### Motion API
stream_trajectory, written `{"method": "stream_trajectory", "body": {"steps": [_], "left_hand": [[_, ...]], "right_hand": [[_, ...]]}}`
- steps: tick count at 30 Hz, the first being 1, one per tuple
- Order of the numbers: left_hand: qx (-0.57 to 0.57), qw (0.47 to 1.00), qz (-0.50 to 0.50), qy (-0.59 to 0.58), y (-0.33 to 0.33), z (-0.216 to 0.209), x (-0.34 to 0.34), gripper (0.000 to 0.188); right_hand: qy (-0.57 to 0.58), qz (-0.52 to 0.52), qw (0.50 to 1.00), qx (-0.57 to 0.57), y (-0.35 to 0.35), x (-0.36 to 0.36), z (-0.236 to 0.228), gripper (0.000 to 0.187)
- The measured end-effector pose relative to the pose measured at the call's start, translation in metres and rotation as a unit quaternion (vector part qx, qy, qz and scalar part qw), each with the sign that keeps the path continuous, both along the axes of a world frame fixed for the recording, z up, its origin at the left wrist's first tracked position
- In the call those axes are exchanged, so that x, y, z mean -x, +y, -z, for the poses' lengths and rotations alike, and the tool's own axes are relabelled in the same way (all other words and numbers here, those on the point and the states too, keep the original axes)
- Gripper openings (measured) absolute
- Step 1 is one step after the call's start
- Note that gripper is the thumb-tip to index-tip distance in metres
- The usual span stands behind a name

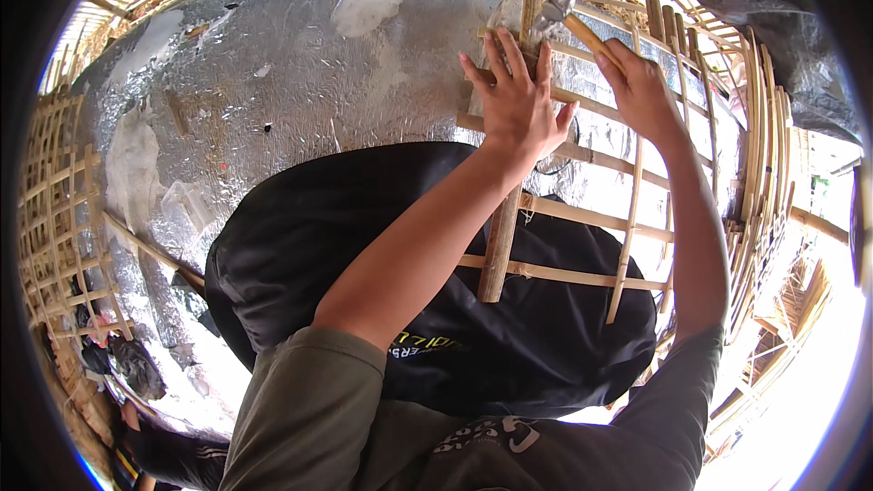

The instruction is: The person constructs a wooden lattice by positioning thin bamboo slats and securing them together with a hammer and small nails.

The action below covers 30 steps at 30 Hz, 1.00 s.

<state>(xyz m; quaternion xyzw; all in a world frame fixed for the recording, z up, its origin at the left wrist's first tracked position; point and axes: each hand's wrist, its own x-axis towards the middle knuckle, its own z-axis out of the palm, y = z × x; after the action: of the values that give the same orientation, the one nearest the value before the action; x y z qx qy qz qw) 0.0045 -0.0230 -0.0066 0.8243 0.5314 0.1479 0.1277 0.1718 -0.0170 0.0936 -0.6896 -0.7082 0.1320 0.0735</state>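
Observation:
My left hand (516,100) lies with fingers spread over a bamboo lattice frame (596,215), pressing on its thick upright bamboo piece (501,250). In my right hand (642,95) is a hammer (589,38), gripped by its wooden handle. The hammer's metal head is close to the top part of the upright, just beyond my left fingertips. Thin split slats cross the upright and run off to the right. I cannot make out a nail. Under the near end of the frame, a black cloth cover (300,227) spreads in front of me.
A silver foil-like sheet (232,118) covers the surface beneath. Another bamboo lattice (56,209) stands at the left. Long bamboo strips (762,155) are gathered on the right, below black plastic sheeting (759,14). Part of another person (173,455) shows at the lower left.

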Motion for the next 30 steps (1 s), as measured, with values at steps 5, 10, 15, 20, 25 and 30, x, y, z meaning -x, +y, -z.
{"method": "stream_trajectory", "body": {"steps": [5, 10, 15, 20, 25, 30], "left_hand": [[0.007, 1.000, 0.005, 0.005, 0.001, -0.003, -0.001, 0.084], [0.009, 1.000, 0.002, 0.004, 0.001, -0.001, 0.002, 0.084], [0.018, 0.999, 0.013, 0.029, 0.002, -0.002, 0.000, 0.084], [0.011, 0.999, 0.014, 0.030, 0.001, -0.003, 0.001, 0.084], [0.019, 0.999, 0.018, 0.042, 0.000, -0.004, 0.002, 0.084], [0.010, 1.000, 0.013, 0.024, 0.001, 0.000, 0.001, 0.084]], "right_hand": [[-0.103, -0.041, 0.992, -0.062, 0.012, 0.000, -0.002, 0.022], [-0.262, -0.133, 0.945, -0.144, -0.004, 0.018, -0.006, 0.016], [-0.306, -0.249, 0.883, -0.255, -0.007, -0.009, 0.007, 0.015], [-0.336, -0.263, 0.874, -0.232, -0.005, -0.017, 0.016, 0.018], [-0.323, -0.261, 0.877, -0.242, -0.004, -0.014, 0.017, 0.013], [-0.351, -0.241, 0.883, -0.198, -0.006, -0.019, 0.025, 0.010]]}}
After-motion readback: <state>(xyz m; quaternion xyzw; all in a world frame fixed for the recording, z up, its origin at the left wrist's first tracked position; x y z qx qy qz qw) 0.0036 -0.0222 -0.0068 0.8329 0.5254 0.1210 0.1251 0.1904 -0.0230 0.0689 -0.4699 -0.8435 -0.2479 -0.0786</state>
